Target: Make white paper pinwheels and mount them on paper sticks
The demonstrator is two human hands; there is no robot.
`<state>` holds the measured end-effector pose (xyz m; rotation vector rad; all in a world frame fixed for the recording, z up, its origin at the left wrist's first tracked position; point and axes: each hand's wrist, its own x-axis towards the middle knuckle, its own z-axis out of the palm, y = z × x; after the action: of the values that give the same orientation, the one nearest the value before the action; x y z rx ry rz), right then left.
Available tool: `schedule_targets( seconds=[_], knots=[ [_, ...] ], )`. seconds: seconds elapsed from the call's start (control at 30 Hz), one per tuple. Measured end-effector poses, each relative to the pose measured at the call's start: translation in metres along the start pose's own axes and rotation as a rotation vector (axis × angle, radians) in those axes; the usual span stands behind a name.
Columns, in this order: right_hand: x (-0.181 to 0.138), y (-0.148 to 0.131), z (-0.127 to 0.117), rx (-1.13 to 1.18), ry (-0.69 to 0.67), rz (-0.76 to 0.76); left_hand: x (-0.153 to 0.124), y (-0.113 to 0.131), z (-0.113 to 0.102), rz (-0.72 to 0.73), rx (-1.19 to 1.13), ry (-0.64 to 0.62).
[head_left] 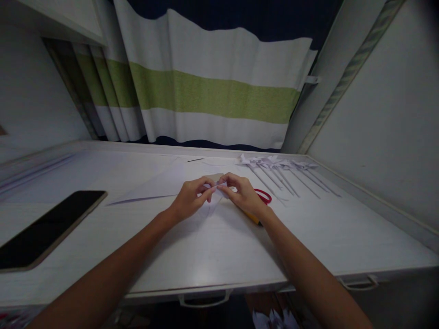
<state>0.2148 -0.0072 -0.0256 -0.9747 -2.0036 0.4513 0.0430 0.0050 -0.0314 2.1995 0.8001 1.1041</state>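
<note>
Over the middle of the white desk, my left hand (192, 196) and my right hand (243, 194) meet, fingertips almost touching. Between them they pinch a small piece of white paper (219, 186), its exact shape partly covered by the fingers. Red scissor handles (263, 196) show just beyond my right wrist. Under my right forearm lies a yellow tool (252, 216), mostly hidden, whose kind I cannot make out. To the left of my left hand rests a large white paper sheet (154, 183) with a raised edge.
Several paper flowers on rolled stems (279, 164) lie at the back right. A phone (51, 228) lies at the left. Near the back is a thin dark stick (195, 160). A striped curtain (212, 91) hangs behind the desk (192, 260), and drawer handles (206, 302) line its front.
</note>
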Motion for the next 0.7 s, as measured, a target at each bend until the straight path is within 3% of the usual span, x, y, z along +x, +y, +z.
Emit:
schedule_targets(
  seconds=[0.13, 0.3, 0.7],
  knots=[
    [0.0009, 0.0006, 0.0004, 0.086, 0.061, 0.074, 0.0001, -0.0005, 0.0018, -0.041, -0.180, 0.072],
    [0.0019, 0.0020, 0.0020, 0.139, 0.100, 0.098, -0.0005, 0.0026, 0.0022, -0.043, -0.186, 0.105],
    [0.0005, 0.0010, 0.0054, -0.016, 0.170, 0.065, -0.0020, -0.0017, 0.0076, -0.054, -0.276, 0.139]
  ],
)
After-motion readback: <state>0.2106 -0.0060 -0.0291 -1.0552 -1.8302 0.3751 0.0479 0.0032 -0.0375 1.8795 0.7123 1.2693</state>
